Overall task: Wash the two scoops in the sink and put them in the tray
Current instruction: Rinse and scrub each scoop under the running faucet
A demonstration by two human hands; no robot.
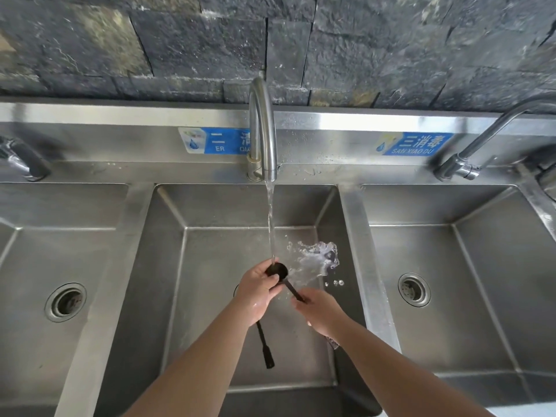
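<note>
Under the running faucet (262, 127) of the middle sink (210, 266), my left hand (258, 291) cups a black scoop (277, 269) while my right hand (320, 310) pinches its handle. Another black scoop's handle (264, 346) pokes out below my left wrist.

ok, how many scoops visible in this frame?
2. One scoop sits under the running water, cup in the left hand, handle in the right hand. Second scoop's handle shows on the middle basin floor; its cup is hidden behind the left hand.
</note>
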